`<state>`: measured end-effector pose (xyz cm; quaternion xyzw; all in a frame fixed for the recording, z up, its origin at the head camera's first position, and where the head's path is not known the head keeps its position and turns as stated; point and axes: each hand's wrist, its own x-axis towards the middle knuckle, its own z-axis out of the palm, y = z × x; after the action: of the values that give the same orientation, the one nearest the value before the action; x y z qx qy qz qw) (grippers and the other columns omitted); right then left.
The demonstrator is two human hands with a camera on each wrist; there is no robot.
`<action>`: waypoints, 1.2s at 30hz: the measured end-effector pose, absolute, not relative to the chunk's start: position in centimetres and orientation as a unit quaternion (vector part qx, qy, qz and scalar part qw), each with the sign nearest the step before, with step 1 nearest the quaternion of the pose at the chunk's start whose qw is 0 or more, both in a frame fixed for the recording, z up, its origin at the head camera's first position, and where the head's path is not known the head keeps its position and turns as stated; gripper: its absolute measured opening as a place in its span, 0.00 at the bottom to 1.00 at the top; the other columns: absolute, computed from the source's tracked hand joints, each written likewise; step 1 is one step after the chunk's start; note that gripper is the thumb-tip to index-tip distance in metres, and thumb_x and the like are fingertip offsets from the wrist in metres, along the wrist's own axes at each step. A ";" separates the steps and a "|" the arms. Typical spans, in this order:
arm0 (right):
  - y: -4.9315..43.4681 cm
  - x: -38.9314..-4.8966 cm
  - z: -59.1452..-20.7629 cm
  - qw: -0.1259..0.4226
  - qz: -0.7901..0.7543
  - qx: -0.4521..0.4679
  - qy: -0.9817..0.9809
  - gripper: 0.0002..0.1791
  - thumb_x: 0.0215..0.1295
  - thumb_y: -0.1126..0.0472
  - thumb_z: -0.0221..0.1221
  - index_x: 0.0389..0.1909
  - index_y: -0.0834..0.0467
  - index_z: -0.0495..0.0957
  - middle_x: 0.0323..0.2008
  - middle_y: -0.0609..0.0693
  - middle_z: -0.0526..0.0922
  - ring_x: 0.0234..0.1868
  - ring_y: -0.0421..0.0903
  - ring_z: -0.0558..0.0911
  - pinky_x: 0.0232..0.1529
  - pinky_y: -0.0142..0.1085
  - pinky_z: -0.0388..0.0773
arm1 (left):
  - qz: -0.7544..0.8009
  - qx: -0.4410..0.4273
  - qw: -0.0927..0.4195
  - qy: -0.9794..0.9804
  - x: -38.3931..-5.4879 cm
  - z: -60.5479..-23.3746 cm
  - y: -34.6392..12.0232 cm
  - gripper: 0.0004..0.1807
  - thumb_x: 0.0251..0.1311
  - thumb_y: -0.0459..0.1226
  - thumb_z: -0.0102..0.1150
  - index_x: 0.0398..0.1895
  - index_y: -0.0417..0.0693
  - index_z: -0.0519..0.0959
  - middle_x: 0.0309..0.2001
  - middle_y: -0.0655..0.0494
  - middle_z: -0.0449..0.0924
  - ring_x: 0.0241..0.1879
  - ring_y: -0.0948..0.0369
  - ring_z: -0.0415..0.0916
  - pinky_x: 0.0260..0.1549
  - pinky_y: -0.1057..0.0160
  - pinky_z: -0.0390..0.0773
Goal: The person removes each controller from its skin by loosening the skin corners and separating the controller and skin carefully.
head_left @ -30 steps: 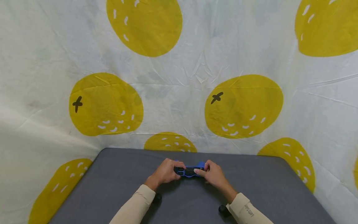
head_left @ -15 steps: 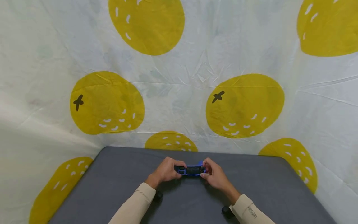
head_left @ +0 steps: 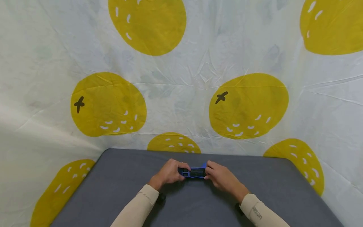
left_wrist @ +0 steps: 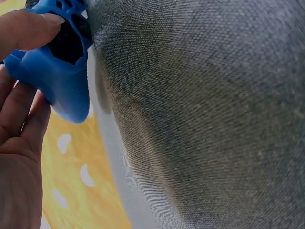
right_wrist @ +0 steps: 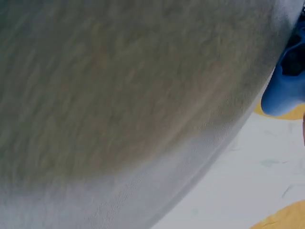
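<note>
A game controller [head_left: 197, 172] in a blue cover, with black parts showing, is held between both hands above the grey surface, its long edge facing me. My left hand [head_left: 169, 171] grips its left end. In the left wrist view the left thumb [left_wrist: 33, 31] lies across the black opening of the blue cover, and other fingers are behind a rounded blue handle [left_wrist: 66, 90]. My right hand [head_left: 222, 177] pinches the right end between thumb and fingers. The right wrist view catches only a blue handle [right_wrist: 281, 93] and a sliver of skin at its edge.
The grey cloth-covered table [head_left: 130, 186] spreads beneath the hands. Behind it hangs a white sheet [head_left: 175, 107] printed with yellow fruit shapes. A dark wrist device [head_left: 161, 198] shows under the left sleeve, and another is partly visible by the right one.
The right thumb has shifted from the controller's middle to its right end. My right wrist and sleeve have moved rightward. The left hand keeps its grip almost unmoved.
</note>
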<state>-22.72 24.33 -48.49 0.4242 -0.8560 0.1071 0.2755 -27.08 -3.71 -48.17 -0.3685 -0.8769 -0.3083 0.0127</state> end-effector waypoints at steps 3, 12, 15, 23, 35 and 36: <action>25.0 -22.7 -48.4 0.277 0.069 0.432 -0.856 0.18 0.58 0.59 0.75 0.25 0.51 0.71 0.29 0.42 0.62 0.30 0.35 0.57 0.32 0.28 0.60 | -0.307 -0.366 0.011 -0.878 -27.1 -48.0 -3.8 0.21 0.50 0.32 0.79 0.46 0.64 0.90 0.47 0.60 0.91 0.34 0.69 0.80 0.33 0.75 0.78; 26.3 -22.1 -48.7 0.247 0.140 0.402 -0.871 0.10 0.59 0.66 0.73 0.28 0.50 0.81 0.28 0.40 0.66 0.29 0.33 0.60 0.31 0.27 0.63 | -0.315 -0.360 -0.009 -0.878 -27.2 -47.8 -4.3 0.23 0.50 0.30 0.77 0.48 0.63 0.90 0.53 0.56 0.90 0.24 0.71 0.68 0.30 0.71 0.71; 26.2 -21.4 -48.7 0.218 0.224 0.362 -0.878 0.11 0.59 0.71 0.71 0.34 0.50 0.87 0.30 0.42 0.76 0.31 0.33 0.71 0.32 0.28 0.74 | -0.311 -0.357 -0.008 -0.881 -27.3 -47.8 -4.4 0.23 0.49 0.30 0.78 0.48 0.64 0.90 0.51 0.57 0.91 0.25 0.71 0.69 0.30 0.72 0.71; 24.0 -20.7 -48.3 0.181 0.368 0.227 -0.883 0.20 0.55 0.68 0.76 0.50 0.55 0.85 0.47 0.52 0.87 0.48 0.52 0.86 0.51 0.49 0.85 | -0.324 -0.350 -0.015 -0.879 -27.4 -47.9 -4.5 0.23 0.49 0.30 0.77 0.47 0.65 0.90 0.50 0.57 0.91 0.30 0.70 0.75 0.29 0.73 0.73; 21.7 -21.8 -48.7 0.107 0.333 0.225 -0.910 0.27 0.51 0.64 0.79 0.55 0.55 0.85 0.53 0.50 0.89 0.54 0.52 0.87 0.57 0.51 0.83 | -0.352 -0.336 -0.026 -0.873 -27.2 -48.0 -4.4 0.22 0.48 0.31 0.78 0.44 0.66 0.90 0.48 0.64 0.90 0.40 0.68 0.81 0.38 0.72 0.79; 21.6 -21.8 -48.7 0.104 0.331 0.231 -0.909 0.27 0.52 0.64 0.78 0.55 0.54 0.85 0.54 0.50 0.89 0.54 0.52 0.87 0.57 0.51 0.83 | -0.354 -0.336 -0.027 -0.873 -27.2 -48.1 -4.4 0.22 0.48 0.31 0.79 0.44 0.66 0.90 0.48 0.65 0.90 0.41 0.68 0.82 0.39 0.72 0.79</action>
<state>-21.81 21.63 -48.69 0.2308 -0.9091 0.3308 0.1038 -27.17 -4.37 -48.05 -0.3360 -0.8725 -0.3536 -0.0272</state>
